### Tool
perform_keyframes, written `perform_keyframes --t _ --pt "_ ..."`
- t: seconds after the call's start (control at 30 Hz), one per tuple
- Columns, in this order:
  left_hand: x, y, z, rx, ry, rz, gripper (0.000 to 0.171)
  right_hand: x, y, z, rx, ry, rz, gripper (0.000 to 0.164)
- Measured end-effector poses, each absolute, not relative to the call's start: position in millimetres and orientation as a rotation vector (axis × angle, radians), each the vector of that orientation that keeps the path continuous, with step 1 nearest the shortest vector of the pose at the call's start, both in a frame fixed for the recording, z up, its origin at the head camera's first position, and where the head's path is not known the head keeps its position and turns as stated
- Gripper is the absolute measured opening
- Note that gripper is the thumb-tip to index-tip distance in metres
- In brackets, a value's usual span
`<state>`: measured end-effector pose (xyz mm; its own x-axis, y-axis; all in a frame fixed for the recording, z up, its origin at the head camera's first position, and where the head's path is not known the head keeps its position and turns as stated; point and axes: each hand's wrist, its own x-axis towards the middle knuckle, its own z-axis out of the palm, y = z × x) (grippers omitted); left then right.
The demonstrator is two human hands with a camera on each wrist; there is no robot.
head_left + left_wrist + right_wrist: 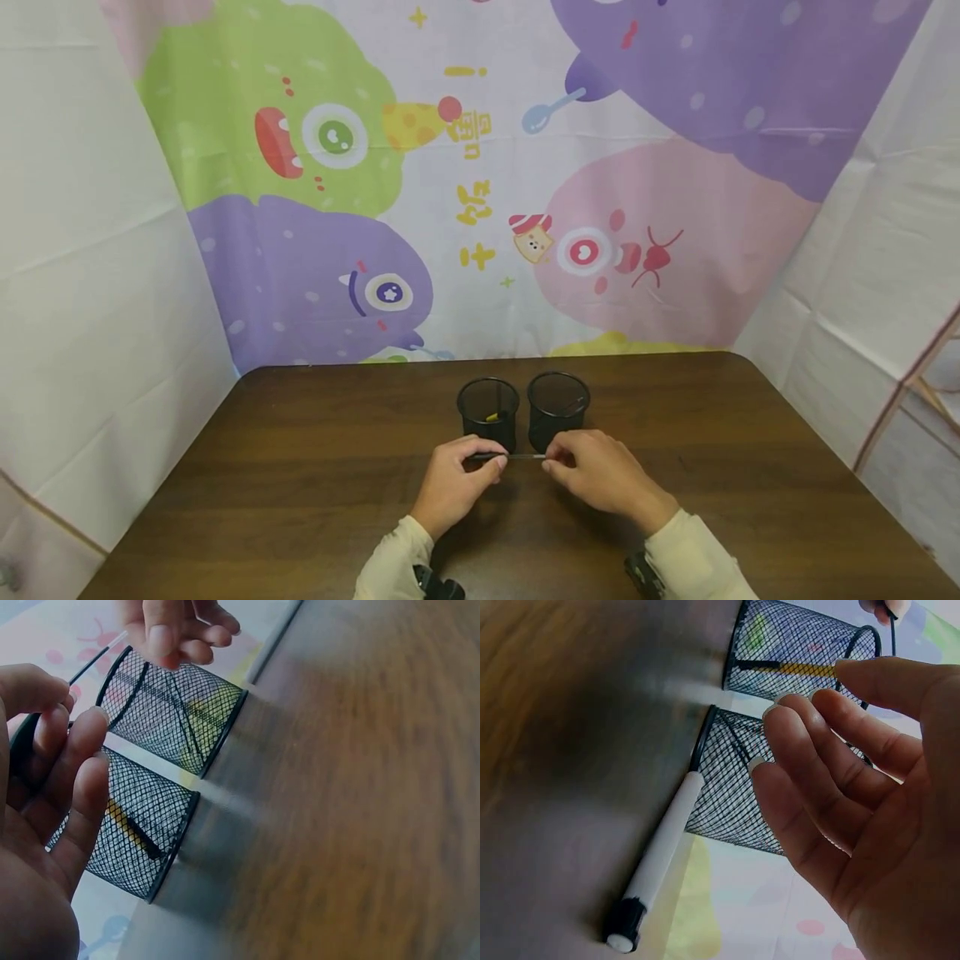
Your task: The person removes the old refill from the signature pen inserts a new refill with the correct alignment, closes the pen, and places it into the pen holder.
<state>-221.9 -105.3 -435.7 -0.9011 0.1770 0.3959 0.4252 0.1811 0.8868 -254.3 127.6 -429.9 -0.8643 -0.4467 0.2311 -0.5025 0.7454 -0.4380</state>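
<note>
A thin rod-like tool [525, 456], dark at the left and silvery toward the right, lies level between the hands. My left hand [459, 483] grips its black handle [26, 746] between thumb and fingers. At the other end, the thumb and index finger of my right hand [600, 477] pinch the pale tip, partly hidden by the fingers. Just behind stand two black mesh cups. The left cup [142, 881] has a yellow-and-black stick [802, 669] inside. Thin dark pieces show through the mesh of the right cup [217, 686].
A white rod with a black end [664, 844] lies beside the right cup in the right wrist view. The brown wooden table [300, 467] reaches back to a cartoon-printed cloth [480, 317]. White cloth walls [97, 250] flank it.
</note>
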Motion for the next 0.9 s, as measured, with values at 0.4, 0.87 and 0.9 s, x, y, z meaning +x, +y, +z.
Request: perform_keyframes --t 0.4,0.87,0.9 --pt "-222.7 -105.9 -436.9 -0.572 -2.254 -1.769 0.01 -253.2 118.5 -426.2 0.827 -2.797 0.771 0.006" --pt "-243.3 -110.9 -469.0 -0.566 -2.266 -1.829 0.011 -253.0 113.9 -424.7 0.87 -2.77 0.83 0.008" --pt "-243.5 -111.3 -469.4 -0.572 -2.263 -1.83 0.012 -253.1 113.7 -424.4 0.877 -2.765 0.849 0.008"
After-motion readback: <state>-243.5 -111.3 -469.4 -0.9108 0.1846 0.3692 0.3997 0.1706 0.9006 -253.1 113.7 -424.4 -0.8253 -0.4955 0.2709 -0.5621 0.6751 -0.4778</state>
